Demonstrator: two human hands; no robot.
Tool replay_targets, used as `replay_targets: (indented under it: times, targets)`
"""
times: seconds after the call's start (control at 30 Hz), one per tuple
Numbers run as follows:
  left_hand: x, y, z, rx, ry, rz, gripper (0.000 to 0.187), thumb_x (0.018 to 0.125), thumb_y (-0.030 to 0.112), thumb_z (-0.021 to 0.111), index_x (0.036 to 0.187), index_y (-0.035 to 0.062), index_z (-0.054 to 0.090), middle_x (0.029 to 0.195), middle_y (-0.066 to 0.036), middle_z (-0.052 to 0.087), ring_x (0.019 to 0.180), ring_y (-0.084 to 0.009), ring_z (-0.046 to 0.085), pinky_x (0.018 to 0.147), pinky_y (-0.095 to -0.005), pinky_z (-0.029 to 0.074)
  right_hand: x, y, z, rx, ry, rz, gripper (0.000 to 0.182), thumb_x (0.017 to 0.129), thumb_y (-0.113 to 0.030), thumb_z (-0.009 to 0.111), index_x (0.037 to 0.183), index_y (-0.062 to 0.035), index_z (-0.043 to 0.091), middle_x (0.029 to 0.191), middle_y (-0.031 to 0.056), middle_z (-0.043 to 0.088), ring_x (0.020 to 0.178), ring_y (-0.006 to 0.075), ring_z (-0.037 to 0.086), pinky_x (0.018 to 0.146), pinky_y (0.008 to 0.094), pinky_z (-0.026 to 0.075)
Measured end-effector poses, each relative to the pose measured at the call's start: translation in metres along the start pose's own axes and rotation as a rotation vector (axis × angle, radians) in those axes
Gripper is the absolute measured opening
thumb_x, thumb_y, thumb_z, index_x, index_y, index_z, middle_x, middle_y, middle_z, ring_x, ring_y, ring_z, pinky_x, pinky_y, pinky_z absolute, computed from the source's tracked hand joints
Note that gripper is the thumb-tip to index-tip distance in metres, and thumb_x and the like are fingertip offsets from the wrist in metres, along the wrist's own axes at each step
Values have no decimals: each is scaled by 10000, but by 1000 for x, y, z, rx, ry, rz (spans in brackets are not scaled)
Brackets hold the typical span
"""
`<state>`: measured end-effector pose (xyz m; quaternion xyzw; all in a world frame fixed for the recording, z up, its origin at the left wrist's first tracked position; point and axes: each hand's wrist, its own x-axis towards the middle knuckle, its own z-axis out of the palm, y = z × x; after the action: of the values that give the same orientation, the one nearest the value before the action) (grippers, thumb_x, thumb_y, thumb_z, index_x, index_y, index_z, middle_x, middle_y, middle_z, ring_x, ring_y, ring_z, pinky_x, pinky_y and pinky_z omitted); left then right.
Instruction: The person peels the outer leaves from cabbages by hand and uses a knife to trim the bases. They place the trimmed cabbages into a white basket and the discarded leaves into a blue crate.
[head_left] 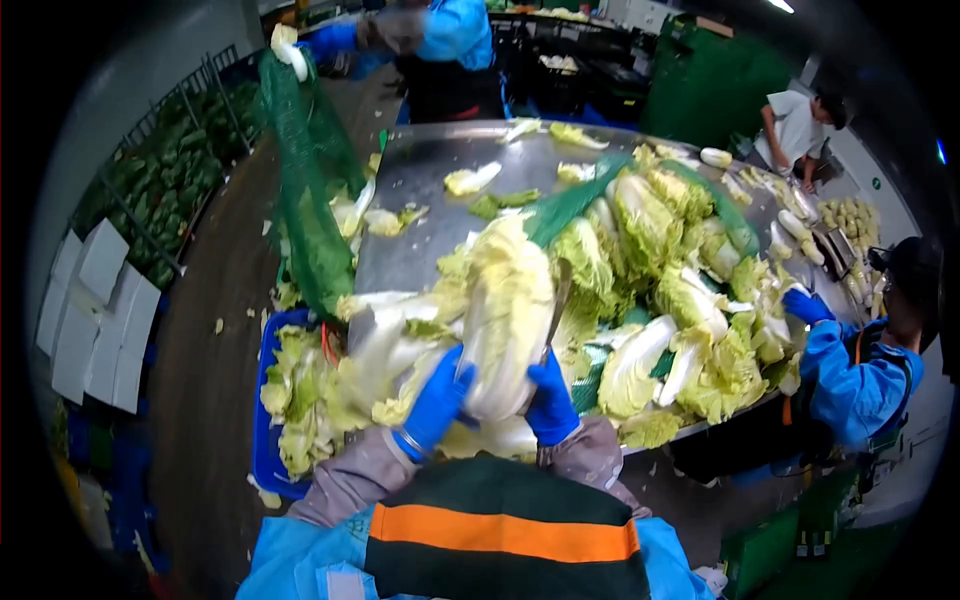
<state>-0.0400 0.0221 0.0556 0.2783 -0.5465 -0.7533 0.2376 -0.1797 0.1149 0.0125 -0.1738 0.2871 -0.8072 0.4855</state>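
Observation:
A large napa cabbage stands in front of me at the near edge of the metal table, its base toward me. My left hand, in a blue glove, is closed against its lower left side. My right hand, gloved the same way, is wrapped around a knife, whose blade points away along the cabbage's right side; the handle is mostly hidden. Loose leaves lie left of the cabbage, some blurred. To the right is a heap of napa cabbages on green netting.
A blue bin full of leaves stands at the table's left. Green mesh hangs at the far left corner near another person's gloved hand. A co-worker in blue sleeves works at right. The metal table bears scattered leaves.

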Motion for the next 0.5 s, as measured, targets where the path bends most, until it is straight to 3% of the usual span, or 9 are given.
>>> replay_targets:
  times: [0.03,0.07,0.1,0.17,0.2,0.23,0.33,0.43,0.5]
  targets:
    - [0,-2,6,208,-12,108,610,876,349,550,1320,-3,323,1100,-118,539,899,-173,563,639,-259,490,0,-4,6,-78,-10,-19,703,740,-89,633,1354,-54,293,1285,103,437,1162,246,446,962,371,379]
    - [3,-5,5,185,8,86,620,868,349,564,1318,-6,331,1097,-130,546,938,-186,557,684,-259,487,-2,-10,12,-157,-17,-28,738,717,-73,657,1357,-51,291,1284,94,435,1163,235,438,955,359,378]
    - [5,-8,5,229,70,196,619,867,346,566,1319,-6,331,1122,-148,539,968,-202,552,704,-275,488,-2,-18,17,-337,63,-42,709,697,-68,687,1317,-46,342,1197,93,495,1026,215,523,822,306,460]
    - [12,-19,2,414,216,438,612,869,329,563,1322,-11,331,1113,-214,563,988,-234,576,734,-304,484,-7,-23,19,-375,113,77,664,684,-70,709,1265,-42,388,1106,83,535,876,173,556,684,262,476]
    - [10,-16,4,467,218,422,606,869,324,562,1319,-13,336,1082,-222,576,965,-238,589,730,-306,484,-11,-24,20,-390,139,136,641,678,-71,720,1239,-41,412,1061,78,554,801,152,572,616,240,483]
    - [8,-11,7,520,223,407,600,870,320,562,1316,-16,341,1051,-230,589,942,-241,602,725,-307,484,-11,-12,34,-484,172,-71,575,671,-92,747,1164,-37,456,935,54,583,639,105,547,474,208,440]
    - [8,-13,4,547,218,386,531,874,289,558,1274,-27,406,948,-238,623,867,-234,635,700,-312,484,-16,-19,48,-489,273,80,539,681,-125,761,1132,-24,485,908,43,599,668,105,558,508,215,451]
    - [9,-21,0,501,206,440,472,882,271,548,1235,-30,457,908,-218,627,807,-198,629,664,-312,478,-14,-13,42,-515,267,21,505,699,-121,746,1124,-17,495,902,45,605,704,108,568,544,217,461]
    - [7,-23,-3,438,199,258,431,883,271,547,1184,-34,500,826,-171,622,712,-173,599,625,-298,468,-15,-15,37,-541,264,99,491,710,-119,734,1125,-10,496,920,49,608,738,119,578,579,229,473]
